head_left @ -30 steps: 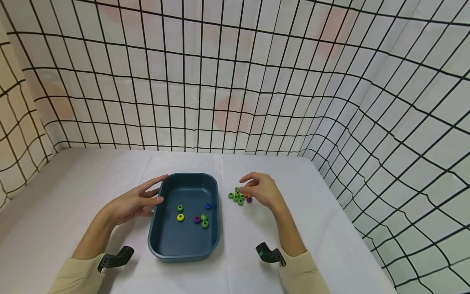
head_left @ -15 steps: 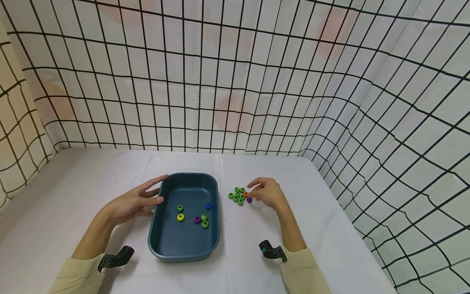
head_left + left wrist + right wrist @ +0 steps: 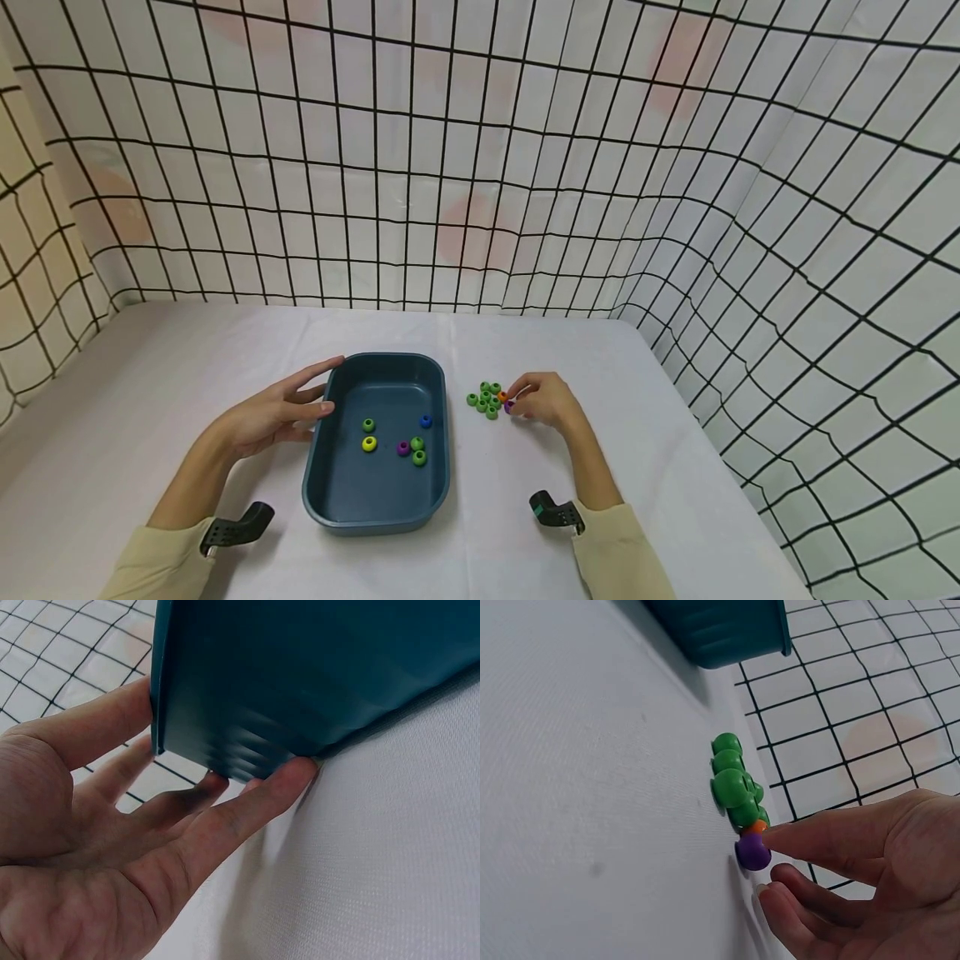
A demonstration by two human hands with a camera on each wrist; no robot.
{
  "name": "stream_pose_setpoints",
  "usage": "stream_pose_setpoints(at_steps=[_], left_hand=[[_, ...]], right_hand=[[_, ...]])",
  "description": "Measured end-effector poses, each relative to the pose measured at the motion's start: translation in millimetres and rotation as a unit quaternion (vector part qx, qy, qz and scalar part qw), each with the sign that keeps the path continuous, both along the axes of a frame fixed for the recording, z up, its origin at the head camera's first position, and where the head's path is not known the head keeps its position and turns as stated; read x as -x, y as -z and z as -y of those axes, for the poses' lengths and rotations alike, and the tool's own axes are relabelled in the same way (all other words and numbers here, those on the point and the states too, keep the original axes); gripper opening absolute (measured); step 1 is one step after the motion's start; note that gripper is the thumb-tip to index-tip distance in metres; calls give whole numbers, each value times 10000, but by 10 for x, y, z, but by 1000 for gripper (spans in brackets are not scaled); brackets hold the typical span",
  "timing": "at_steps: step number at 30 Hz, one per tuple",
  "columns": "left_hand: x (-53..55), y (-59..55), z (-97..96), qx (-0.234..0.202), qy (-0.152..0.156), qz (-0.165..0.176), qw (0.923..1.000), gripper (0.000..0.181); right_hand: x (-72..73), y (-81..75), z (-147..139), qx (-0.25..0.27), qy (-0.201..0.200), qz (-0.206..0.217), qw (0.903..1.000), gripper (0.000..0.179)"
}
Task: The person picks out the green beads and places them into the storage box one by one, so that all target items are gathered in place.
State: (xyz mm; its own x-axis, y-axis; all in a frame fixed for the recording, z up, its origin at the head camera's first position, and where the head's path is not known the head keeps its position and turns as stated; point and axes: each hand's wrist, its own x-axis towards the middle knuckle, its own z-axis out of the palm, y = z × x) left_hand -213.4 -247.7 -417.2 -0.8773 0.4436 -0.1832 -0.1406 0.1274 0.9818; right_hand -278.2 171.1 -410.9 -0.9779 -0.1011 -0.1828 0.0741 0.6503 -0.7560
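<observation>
My left hand (image 3: 262, 417) rests against the left side of a dark blue tray (image 3: 367, 496), thumb and fingers spread and touching its rim and outer wall. To the right of the tray, my right hand (image 3: 547, 400) is low over the table beside a small cluster of beads. In the right wrist view, one digit touches or nearly touches a purple bead (image 3: 754, 853); a second fingertip lies just below it, apart. An orange bead (image 3: 758, 826) sits behind the purple one. Several green beads (image 3: 482, 406) are bunched to their left.
Inside the tray lie a yellow bead (image 3: 369, 445), a blue bead (image 3: 426, 422), a second purple bead (image 3: 403, 448) and a few green beads (image 3: 417, 458). A white cloth (image 3: 517, 533) covers the table. Black netting (image 3: 480, 175) stands at the back and sides.
My right hand has drawn back from over the green beads to the right, then lowered to the purple bead. The left hand and tray have stayed put.
</observation>
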Motion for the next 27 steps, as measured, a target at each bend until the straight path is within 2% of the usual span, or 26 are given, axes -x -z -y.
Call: stream_pose_setpoints(at_steps=[14,27], left_hand=[[-12,-14,-3,-40,17,-3,10000,80],[10,23,-3,-66,-27,51,10000,80]], right_hand=[[11,82,48,-5,-112,-78,9999,22],[8,107,49,-79,-165,-131,9997,20]])
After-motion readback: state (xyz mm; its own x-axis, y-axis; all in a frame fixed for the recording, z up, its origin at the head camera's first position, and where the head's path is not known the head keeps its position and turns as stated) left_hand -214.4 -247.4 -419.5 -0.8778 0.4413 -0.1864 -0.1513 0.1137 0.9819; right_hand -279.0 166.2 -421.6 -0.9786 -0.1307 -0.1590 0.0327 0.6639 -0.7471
